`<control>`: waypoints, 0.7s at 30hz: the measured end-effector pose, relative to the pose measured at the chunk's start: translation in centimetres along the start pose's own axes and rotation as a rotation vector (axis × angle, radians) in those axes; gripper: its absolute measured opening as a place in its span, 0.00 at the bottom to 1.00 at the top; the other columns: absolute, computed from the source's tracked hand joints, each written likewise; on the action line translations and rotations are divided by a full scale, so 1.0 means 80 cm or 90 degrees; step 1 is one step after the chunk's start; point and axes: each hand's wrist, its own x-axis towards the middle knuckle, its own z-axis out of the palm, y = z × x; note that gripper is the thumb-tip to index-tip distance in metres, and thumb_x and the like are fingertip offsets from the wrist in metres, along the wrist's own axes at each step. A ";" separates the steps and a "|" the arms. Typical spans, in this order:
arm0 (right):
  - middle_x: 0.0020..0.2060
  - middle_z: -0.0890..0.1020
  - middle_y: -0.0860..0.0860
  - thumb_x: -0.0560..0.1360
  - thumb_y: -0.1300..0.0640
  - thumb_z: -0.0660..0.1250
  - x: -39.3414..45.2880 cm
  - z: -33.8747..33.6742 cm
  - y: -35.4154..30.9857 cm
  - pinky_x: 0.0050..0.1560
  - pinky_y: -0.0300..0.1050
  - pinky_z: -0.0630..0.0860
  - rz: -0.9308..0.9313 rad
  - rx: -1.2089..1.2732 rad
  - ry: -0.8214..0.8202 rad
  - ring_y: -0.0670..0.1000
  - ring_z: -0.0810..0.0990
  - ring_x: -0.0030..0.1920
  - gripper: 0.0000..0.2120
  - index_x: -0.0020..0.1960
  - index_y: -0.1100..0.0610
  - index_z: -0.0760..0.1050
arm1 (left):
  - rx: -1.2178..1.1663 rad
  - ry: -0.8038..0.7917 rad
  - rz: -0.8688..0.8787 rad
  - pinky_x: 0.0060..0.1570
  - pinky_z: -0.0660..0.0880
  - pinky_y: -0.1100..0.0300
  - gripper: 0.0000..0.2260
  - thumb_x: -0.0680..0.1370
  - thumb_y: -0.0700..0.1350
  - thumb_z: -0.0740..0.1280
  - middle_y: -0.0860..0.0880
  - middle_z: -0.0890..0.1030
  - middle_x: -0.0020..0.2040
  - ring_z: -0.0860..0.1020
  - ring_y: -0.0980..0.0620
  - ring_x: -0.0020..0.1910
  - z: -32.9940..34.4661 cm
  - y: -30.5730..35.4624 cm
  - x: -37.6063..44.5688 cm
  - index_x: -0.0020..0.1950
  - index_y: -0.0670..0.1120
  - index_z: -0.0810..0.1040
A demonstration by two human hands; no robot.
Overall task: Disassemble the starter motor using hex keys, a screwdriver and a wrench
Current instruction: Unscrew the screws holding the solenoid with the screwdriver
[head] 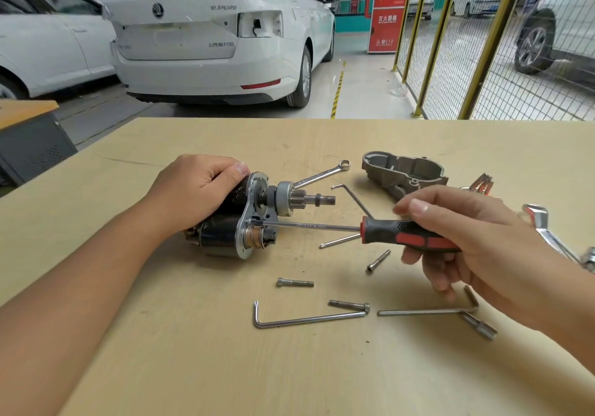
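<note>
The left hand clamps the starter motor flat on the table; good, it needs holding firm. The right hand grips the screwdriver, tip at the plate: keep it square, pushed in.

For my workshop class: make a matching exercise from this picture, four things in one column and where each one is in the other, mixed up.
Things
1. screwdriver
2. starter motor
3. ring spanner
4. removed housing

Places
A. under the left hand
B. lying behind the pinion shaft
C. in the right hand, tip at the motor plate
D. far side of the table, right of the spanner

Pairs: 1-C, 2-A, 3-B, 4-D
</note>
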 end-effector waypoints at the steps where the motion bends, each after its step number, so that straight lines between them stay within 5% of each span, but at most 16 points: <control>1: 0.35 0.82 0.63 0.64 0.44 0.75 0.000 -0.001 0.000 0.23 0.45 0.70 -0.020 0.004 -0.001 0.57 0.72 0.24 0.18 0.49 0.54 0.82 | -0.001 0.000 0.000 0.50 0.78 0.41 0.27 0.80 0.67 0.51 0.52 0.85 0.41 0.81 0.46 0.47 0.000 0.000 0.000 0.49 0.52 0.84; 7: 0.38 0.80 0.58 0.53 0.60 0.84 -0.001 -0.004 0.004 0.24 0.44 0.70 -0.072 0.064 0.000 0.55 0.71 0.26 0.25 0.48 0.54 0.83 | -0.005 0.006 -0.004 0.51 0.78 0.42 0.22 0.81 0.63 0.53 0.54 0.85 0.42 0.81 0.46 0.48 0.000 0.001 0.000 0.51 0.56 0.85; 10: 0.35 0.79 0.57 0.54 0.57 0.84 -0.001 0.000 0.004 0.24 0.43 0.70 -0.048 0.061 0.009 0.55 0.72 0.26 0.24 0.49 0.53 0.82 | -0.006 0.003 -0.006 0.51 0.78 0.42 0.23 0.81 0.64 0.52 0.53 0.85 0.42 0.81 0.46 0.48 0.000 0.000 0.000 0.51 0.55 0.85; 13: 0.37 0.84 0.59 0.65 0.43 0.75 -0.002 0.006 0.000 0.22 0.41 0.69 -0.021 0.008 0.015 0.58 0.74 0.25 0.16 0.48 0.51 0.82 | -0.006 0.004 -0.007 0.50 0.78 0.42 0.23 0.81 0.64 0.53 0.53 0.85 0.41 0.81 0.46 0.47 0.001 0.000 -0.001 0.50 0.55 0.84; 16: 0.34 0.83 0.64 0.67 0.35 0.68 -0.002 0.007 -0.002 0.21 0.42 0.68 -0.007 -0.001 0.045 0.59 0.73 0.24 0.21 0.48 0.51 0.82 | -0.009 0.006 -0.011 0.51 0.78 0.41 0.22 0.81 0.64 0.53 0.53 0.85 0.41 0.81 0.46 0.47 0.000 0.000 0.000 0.50 0.55 0.85; 21: 0.33 0.81 0.60 0.62 0.52 0.79 -0.002 0.003 -0.001 0.23 0.43 0.69 -0.050 0.060 0.027 0.55 0.71 0.24 0.16 0.48 0.52 0.82 | -0.012 0.006 -0.014 0.51 0.78 0.42 0.23 0.80 0.65 0.53 0.55 0.85 0.42 0.81 0.47 0.48 0.001 0.001 -0.001 0.50 0.57 0.85</control>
